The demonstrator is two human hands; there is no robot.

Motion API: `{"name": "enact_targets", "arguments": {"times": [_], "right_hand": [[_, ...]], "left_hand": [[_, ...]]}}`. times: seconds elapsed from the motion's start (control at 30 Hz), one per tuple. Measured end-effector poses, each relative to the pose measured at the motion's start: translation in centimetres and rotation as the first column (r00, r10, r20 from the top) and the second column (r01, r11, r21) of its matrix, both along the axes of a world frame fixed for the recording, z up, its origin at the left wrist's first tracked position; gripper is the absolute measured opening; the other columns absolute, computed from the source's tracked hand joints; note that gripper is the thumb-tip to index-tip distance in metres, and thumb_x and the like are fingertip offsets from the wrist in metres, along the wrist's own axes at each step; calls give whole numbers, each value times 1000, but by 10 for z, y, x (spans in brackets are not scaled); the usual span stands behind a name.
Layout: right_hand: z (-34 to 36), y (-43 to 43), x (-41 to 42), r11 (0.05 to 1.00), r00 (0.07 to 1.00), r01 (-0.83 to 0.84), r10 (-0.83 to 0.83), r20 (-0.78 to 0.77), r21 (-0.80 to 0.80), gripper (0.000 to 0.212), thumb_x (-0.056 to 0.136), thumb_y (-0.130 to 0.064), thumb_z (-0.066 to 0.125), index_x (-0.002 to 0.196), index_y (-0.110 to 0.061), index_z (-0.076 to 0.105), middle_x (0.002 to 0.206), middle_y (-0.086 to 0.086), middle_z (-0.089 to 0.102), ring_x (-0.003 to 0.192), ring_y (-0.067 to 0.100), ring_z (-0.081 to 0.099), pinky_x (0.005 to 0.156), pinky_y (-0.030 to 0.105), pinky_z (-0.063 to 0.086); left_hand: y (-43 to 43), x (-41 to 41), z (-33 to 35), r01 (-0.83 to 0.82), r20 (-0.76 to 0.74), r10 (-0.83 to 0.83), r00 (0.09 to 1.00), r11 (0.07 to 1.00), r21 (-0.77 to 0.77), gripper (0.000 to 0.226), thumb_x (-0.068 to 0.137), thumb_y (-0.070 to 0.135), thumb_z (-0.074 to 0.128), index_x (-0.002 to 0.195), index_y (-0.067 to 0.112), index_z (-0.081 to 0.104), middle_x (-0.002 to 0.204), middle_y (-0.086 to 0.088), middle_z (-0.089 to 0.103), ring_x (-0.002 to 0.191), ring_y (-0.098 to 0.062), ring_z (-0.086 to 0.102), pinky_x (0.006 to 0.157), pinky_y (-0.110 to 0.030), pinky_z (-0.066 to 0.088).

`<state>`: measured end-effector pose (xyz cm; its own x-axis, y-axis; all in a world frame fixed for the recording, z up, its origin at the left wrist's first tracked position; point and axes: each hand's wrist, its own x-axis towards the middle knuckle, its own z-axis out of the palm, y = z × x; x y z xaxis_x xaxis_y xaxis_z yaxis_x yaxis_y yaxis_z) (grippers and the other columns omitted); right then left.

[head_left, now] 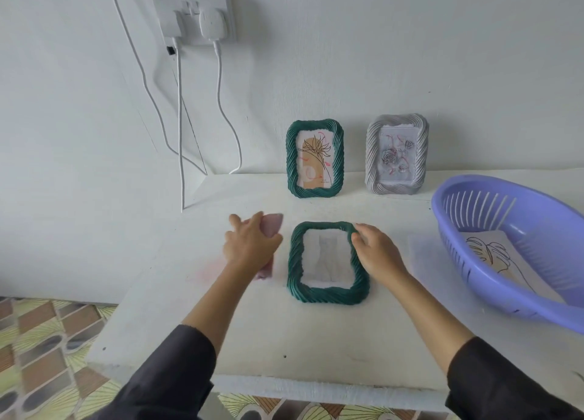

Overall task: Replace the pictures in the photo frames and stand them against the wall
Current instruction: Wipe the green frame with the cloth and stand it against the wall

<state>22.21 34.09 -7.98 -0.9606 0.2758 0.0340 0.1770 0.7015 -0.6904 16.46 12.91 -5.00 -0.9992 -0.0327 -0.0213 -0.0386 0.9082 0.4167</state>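
Observation:
A green twisted-rope photo frame [328, 294] lies flat in the middle of the white table, a pale picture faintly showing inside it. My right hand [376, 250] grips its upper right corner. My left hand [249, 246] is just left of the frame, closed on a blurred pinkish card [271, 227]. Against the wall stand another green frame [314, 159] with a flower drawing and a grey frame [396, 159] with a rose picture.
A purple plastic basket [455, 204] sits at the right with a leaf line drawing [496, 255] in it. A white sheet [423, 261] lies between frame and basket. Chargers and white cables [180, 119] hang from a wall socket at the back left. The table's left edge drops to a patterned floor.

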Motion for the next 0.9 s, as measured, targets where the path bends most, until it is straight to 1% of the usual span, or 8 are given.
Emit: {"name": "enact_targets", "arguments": {"times": [0.1, 0.23, 0.37, 0.47, 0.57, 0.63, 0.73, 0.9], "right_hand": [[-16, 3, 3, 987, 997, -33, 20, 80, 157, 47, 99, -24, 34, 144, -10, 32, 153, 3, 29, 142, 16, 25, 116, 30, 21], [-27, -5, 8, 968, 998, -29, 13, 64, 249, 49, 100, -24, 30, 147, -9, 24, 155, 5, 24, 144, 16, 21, 117, 27, 14], [-27, -5, 9, 969, 999, -20, 9, 46, 246, 49, 100, -24, 30, 147, -10, 24, 155, 4, 24, 144, 16, 20, 117, 27, 13], [-24, -4, 10, 984, 999, -25, 18, 41, 177, 50, 100, -27, 32, 147, -10, 24, 155, 4, 24, 144, 16, 20, 117, 29, 15], [-17, -3, 14, 989, 998, 49, -54, 35, 138, 52, 98, -33, 36, 142, -6, 31, 151, 9, 31, 139, 23, 28, 111, 34, 26], [-12, -4, 17, 952, 986, 120, -148, 81, 280, 46, 97, -38, 37, 125, -4, 48, 136, 14, 43, 126, 31, 38, 100, 38, 35], [-12, -9, 21, 900, 970, 127, -201, 138, 417, 44, 95, -43, 36, 102, -5, 57, 122, 14, 48, 115, 31, 41, 92, 38, 38], [-15, -20, 21, 952, 977, 189, -208, 55, 243, 29, 93, -31, 47, 88, -5, 57, 113, 13, 49, 104, 30, 46, 84, 35, 40]], "left_hand": [[-26, -12, -20, -4, 103, 22, 994, 984, -176, 66, 79, 57, 49, 139, 35, 30, 142, -8, 20, 125, -35, 34, 97, -43, 37], [-39, -13, -38, 63, 90, -44, 995, 975, -213, 73, 82, 69, 39, 145, 40, 17, 151, -5, 9, 132, -33, 25, 103, -45, 30], [-38, -12, -36, 69, 118, -45, 992, 976, -206, 71, 83, 72, 29, 146, 40, 16, 153, -4, 8, 135, -32, 21, 106, -47, 26], [-35, -12, -29, 17, 134, 5, 991, 987, -163, 66, 88, 68, 18, 146, 38, 16, 156, -7, 3, 141, -33, 12, 113, -51, 9], [-19, -3, -17, -82, -44, 78, 996, 993, -85, 59, 93, 57, 19, 145, 30, 23, 157, -8, 1, 145, -28, 0, 114, -52, -11], [-1, 9, -11, -40, -140, 31, 990, 997, -61, 54, 96, 51, 22, 143, 25, 31, 156, -8, 10, 145, -27, 5, 116, -49, -7], [32, 31, -21, 122, -18, -124, 992, 988, -92, 50, 98, 44, 22, 135, 18, 43, 153, -9, 19, 142, -29, 13, 116, -48, 3], [50, 42, -38, 73, 74, -75, 994, 997, 25, 39, 98, 29, 35, 129, 9, 46, 139, -9, 38, 130, -29, 30, 109, -40, 23]]}}
